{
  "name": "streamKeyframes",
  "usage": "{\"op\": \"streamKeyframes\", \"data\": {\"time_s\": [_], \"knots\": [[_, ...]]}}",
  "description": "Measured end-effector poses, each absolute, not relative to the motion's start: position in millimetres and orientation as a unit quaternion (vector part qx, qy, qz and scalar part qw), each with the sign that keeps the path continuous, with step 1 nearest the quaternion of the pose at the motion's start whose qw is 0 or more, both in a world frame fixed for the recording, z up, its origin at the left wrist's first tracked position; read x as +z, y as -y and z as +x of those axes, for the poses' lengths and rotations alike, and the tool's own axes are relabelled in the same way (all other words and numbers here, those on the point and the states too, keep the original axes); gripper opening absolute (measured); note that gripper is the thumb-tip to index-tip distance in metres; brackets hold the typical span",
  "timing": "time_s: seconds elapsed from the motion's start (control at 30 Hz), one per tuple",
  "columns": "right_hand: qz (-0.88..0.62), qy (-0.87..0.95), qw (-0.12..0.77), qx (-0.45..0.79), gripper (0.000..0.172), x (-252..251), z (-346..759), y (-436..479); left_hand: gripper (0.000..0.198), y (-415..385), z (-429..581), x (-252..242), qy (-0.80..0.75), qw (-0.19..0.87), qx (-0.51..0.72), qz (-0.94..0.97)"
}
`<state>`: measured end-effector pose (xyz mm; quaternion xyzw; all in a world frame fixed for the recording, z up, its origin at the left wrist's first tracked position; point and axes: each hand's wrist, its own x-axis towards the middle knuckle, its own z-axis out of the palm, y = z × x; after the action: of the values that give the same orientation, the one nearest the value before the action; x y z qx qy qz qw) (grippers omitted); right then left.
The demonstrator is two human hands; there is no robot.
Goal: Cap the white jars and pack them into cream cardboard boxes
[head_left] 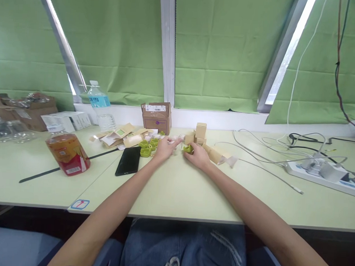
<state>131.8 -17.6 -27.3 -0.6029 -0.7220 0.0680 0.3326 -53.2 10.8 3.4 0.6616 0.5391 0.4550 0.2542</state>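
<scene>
My right hand (pixel 199 155) is closed on a small green plastic piece (pixel 187 148), whose exact kind I cannot make out. Opposite it, my left hand (pixel 164 148) pinches something thin and see-through that looks like a clear plastic bag (pixel 181 137); its outline is faint. Several green plastic cases (pixel 145 152) of the same colour lie just left of my left hand, with whitish wrapping among them. Beyond my right hand, a few small tan cardboard boxes (pixel 200 130) are stacked together. A flattened tan box (pixel 212 153) rests beside that hand.
A black phone (pixel 128 161) and opened tan packaging (pixel 123 135) lie to the left. Further left stand an orange-red container (pixel 67 153) and a water bottle (pixel 100 106). A brown carton (pixel 156 118) is at the back. Cables and a power strip (pixel 325 174) occupy the right.
</scene>
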Motion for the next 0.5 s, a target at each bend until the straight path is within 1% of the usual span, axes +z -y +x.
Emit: {"op": "streamKeyframes", "data": {"time_s": [0.07, 0.1, 0.17, 0.23, 0.3, 0.37, 0.43, 0.5], "knots": [[-0.594, 0.716, 0.358, 0.078, 0.037, -31.2, 133.3, 13.9, 0.052, -12.0, -59.3, 3.7, -0.522, 0.144, 0.451, 0.71], [-0.586, 0.714, 0.373, 0.081, 0.038, -33.5, 134.0, 11.6, 0.051, -12.6, -61.7, 3.6, -0.514, 0.109, 0.443, 0.726], [-0.562, 0.713, 0.409, 0.089, 0.04, -38.0, 134.9, 7.0, 0.049, -13.6, -64.4, 2.4, -0.505, 0.075, 0.425, 0.747], [-0.527, 0.712, 0.454, 0.097, 0.041, -40.8, 134.2, 3.7, 0.047, -13.7, -63.8, -0.2, -0.497, 0.069, 0.419, 0.757], [-0.483, 0.709, 0.505, 0.1, 0.043, -41.1, 131.8, 2.7, 0.047, -12.7, -60.6, -3.6, -0.483, 0.09, 0.427, 0.759], [-0.443, 0.702, 0.549, 0.098, 0.047, -39.2, 128.3, 4.1, 0.046, -11.1, -56.1, -6.4, -0.473, 0.16, 0.447, 0.742], [-0.418, 0.7, 0.571, 0.099, 0.051, -36.5, 124.7, 6.8, 0.046, -10.0, -51.8, -7.6, -0.464, 0.238, 0.478, 0.707], [-0.407, 0.701, 0.574, 0.111, 0.058, -34.3, 122.1, 9.2, 0.046, -10.9, -49.0, -6.6, -0.44, 0.287, 0.523, 0.671]]}}
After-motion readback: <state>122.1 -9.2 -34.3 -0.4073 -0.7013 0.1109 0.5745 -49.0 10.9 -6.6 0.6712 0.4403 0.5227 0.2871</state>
